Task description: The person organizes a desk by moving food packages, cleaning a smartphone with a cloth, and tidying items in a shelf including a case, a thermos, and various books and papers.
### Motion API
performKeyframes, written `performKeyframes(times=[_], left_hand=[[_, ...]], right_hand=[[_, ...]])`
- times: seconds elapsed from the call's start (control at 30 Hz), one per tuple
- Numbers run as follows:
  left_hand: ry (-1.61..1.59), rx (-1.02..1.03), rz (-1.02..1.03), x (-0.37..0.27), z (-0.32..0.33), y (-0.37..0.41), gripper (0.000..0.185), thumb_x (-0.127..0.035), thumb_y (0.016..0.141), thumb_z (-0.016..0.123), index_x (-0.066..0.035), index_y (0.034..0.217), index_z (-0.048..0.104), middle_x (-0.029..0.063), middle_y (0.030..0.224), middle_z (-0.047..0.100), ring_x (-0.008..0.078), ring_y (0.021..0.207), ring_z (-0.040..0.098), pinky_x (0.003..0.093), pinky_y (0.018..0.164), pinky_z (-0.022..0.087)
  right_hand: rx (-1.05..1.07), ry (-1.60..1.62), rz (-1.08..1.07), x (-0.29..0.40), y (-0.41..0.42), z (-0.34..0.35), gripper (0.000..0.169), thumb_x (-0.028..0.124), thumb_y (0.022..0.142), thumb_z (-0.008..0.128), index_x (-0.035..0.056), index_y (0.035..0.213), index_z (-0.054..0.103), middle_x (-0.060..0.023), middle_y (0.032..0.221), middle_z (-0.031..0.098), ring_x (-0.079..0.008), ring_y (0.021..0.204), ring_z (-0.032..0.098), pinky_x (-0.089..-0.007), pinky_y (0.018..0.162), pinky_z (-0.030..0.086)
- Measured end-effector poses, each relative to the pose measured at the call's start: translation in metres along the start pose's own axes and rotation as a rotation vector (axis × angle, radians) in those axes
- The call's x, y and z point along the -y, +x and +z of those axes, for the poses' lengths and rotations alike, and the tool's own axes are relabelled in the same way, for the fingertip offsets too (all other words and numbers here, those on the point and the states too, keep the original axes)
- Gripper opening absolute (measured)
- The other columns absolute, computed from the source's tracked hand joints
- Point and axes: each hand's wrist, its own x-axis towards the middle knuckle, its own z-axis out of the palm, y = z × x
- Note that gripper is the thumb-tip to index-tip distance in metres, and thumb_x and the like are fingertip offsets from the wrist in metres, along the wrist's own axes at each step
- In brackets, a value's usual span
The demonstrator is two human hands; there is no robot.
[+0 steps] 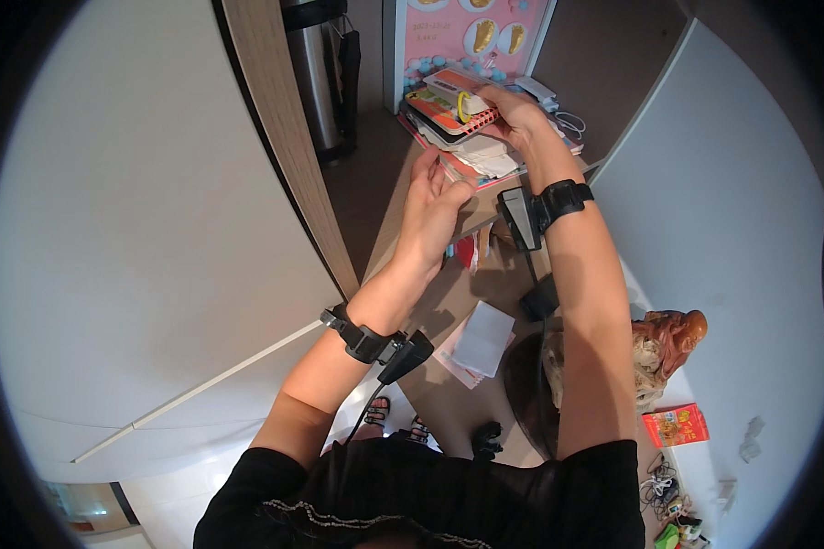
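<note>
My right hand (518,120) grips the right side of several stacked booklets, thumb near the top. Uppermost is a small card pad with a yellow ring (463,108); below it lies an orange spiral-bound booklet (439,113). Underneath these are loose white papers (487,156) and wider flat books (501,180) on a wooden shelf (477,206). My left hand (436,206) is at the near left corner of this pile, its fingers apart and nothing seen in them. Whether its fingertips touch the papers is unclear. Both wrists wear black straps with small devices.
Behind the pile stands a pink framed keepsake (446,34). A steel vacuum flask (316,82) is at left, and a white adapter with cable (537,89) at right. Lower down are white papers (484,340), a carved figurine (666,343), a red packet (676,424) and tangled cables (661,484).
</note>
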Motion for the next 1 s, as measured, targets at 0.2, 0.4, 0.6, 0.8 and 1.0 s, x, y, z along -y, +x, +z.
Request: performKeyframes(times=[0.2,0.4,0.6,0.8,1.0], left_hand=[[0.041,0.019,0.009,-0.002,0.000,-0.001,0.076,-0.007,0.084,0.059,0.009,0.145,0.016,0.0232,0.148,0.029,0.0250,0.138,0.029,0.0323,0.112,0.024],[0.079,-0.005,-0.013,-0.005,0.012,-0.001,0.076,-0.003,0.084,0.057,0.009,0.145,0.014,0.0222,0.145,0.032,0.0233,0.134,0.036,0.0306,0.109,0.029],[0.064,-0.004,-0.022,-0.008,0.016,-0.006,0.076,-0.001,0.084,0.058,0.009,0.145,0.014,0.0204,0.141,0.038,0.0223,0.128,0.042,0.0289,0.105,0.034],[0.095,0.048,0.030,0.008,0.013,0.007,0.078,-0.005,0.082,0.062,0.011,0.143,0.017,0.0185,0.133,0.046,0.0208,0.120,0.049,0.0292,0.101,0.038],[0.153,0.039,0.120,0.004,0.006,-0.011,0.072,-0.005,0.085,0.061,0.008,0.143,0.020,0.0193,0.132,0.049,0.0239,0.129,0.043,0.0323,0.103,0.037]], right_hand=[[-0.085,-0.203,-0.064,0.003,-0.010,0.012,0.024,0.029,0.085,0.068,0.0049,0.088,0.066,-0.0034,0.084,0.064,-0.0142,0.068,0.061,-0.0309,0.059,0.051],[-0.056,-0.325,-0.235,-0.012,0.006,-0.011,0.037,0.039,0.085,0.070,0.0023,0.089,0.068,-0.0022,0.082,0.063,-0.0109,0.073,0.053,-0.0276,0.063,0.044],[-0.051,-0.390,-0.380,-0.041,-0.005,-0.025,0.071,0.030,0.090,0.066,-0.0054,0.143,0.033,-0.0065,0.104,0.062,-0.0116,0.081,0.055,-0.0248,0.072,0.046],[-0.109,-0.614,-0.650,-0.059,0.011,-0.030,0.059,0.026,0.084,0.066,-0.0038,0.132,0.049,-0.0165,0.108,0.066,-0.0237,0.097,0.064,-0.0320,0.083,0.049],[-0.259,-0.076,-0.900,-0.083,-0.019,-0.048,0.031,0.018,0.088,0.067,-0.0055,0.108,0.061,-0.0087,0.090,0.067,-0.0173,0.082,0.063,-0.0277,0.076,0.051]])
